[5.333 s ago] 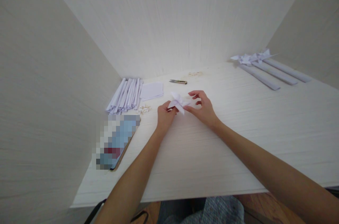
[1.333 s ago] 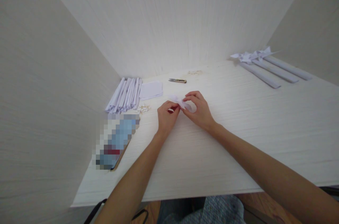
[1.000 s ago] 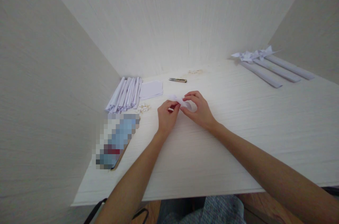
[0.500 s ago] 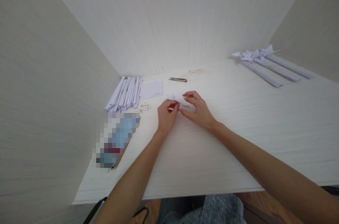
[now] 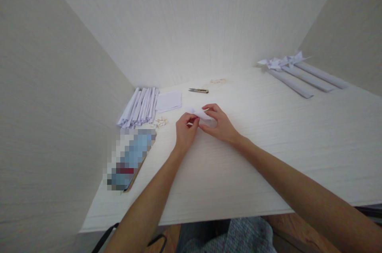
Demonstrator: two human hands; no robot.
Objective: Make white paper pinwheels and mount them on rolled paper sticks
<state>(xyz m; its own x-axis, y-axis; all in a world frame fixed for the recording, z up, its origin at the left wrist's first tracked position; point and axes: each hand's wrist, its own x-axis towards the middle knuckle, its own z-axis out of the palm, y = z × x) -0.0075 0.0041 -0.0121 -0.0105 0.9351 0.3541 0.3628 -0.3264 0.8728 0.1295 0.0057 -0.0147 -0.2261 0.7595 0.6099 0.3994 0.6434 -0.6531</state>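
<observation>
- I see the left hand (image 5: 185, 131) with thumb and fingertips pinched together on a folded white paper (image 5: 202, 114).
- The right hand (image 5: 223, 126) curls about the paper's right end; a gap shows at its thumb, and I cannot tell whether it grips.
- Just beyond that pinch I have small snips (image 5: 198, 91).
- Left of it: stacked sheets (image 5: 168, 101), then paper rolls (image 5: 140, 107), with small scraps (image 5: 160, 122) nearer.
- Well right and farther: three paper tubes (image 5: 307, 79), folded shapes (image 5: 279, 63) at their far ends.

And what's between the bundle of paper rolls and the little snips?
In the head view, white paper sheets lie between the paper rolls and the snips.
</observation>
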